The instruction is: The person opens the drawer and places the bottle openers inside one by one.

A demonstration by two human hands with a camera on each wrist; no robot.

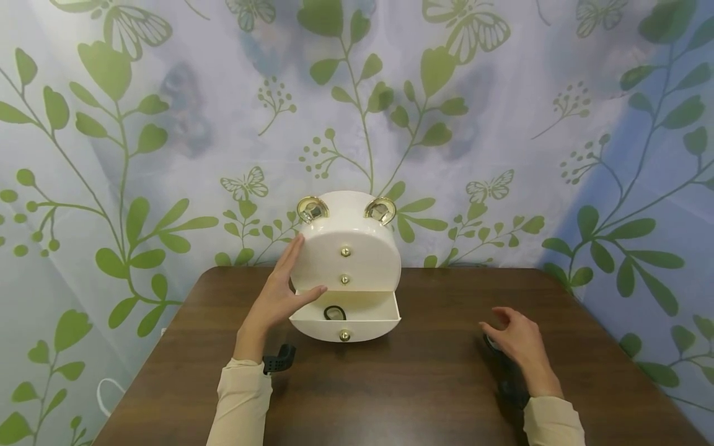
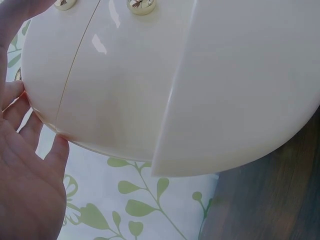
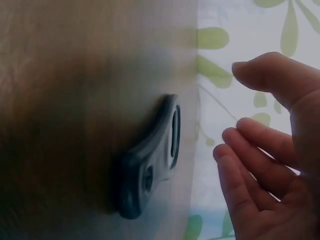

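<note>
A white bear-eared drawer cabinet (image 1: 346, 217) with gold knobs stands on the table. Its bottom drawer (image 1: 368, 331) is pulled out, and a black loop (image 1: 333, 307) lies inside. My left hand (image 1: 274, 298) touches the cabinet's left side with extended fingertips, thumb spread toward the front. In the left wrist view, the fingertips of that hand (image 2: 30, 165) rest along the rounded edge. Off to the right, my right hand (image 1: 521, 339) hovers with loosely bent fingers and nothing in them. Near it lies a dark, smooth object (image 3: 132, 185) with a long slot and a smaller hole.
A brown wooden table (image 1: 424, 384) carries everything. Behind it hangs a cloth (image 1: 491, 124) printed with green leaves and butterflies, close to the cabinet's back. A black wrist strap (image 1: 279, 359) sticks out from my left wrist. A white cable loop (image 1: 106, 396) shows at the left.
</note>
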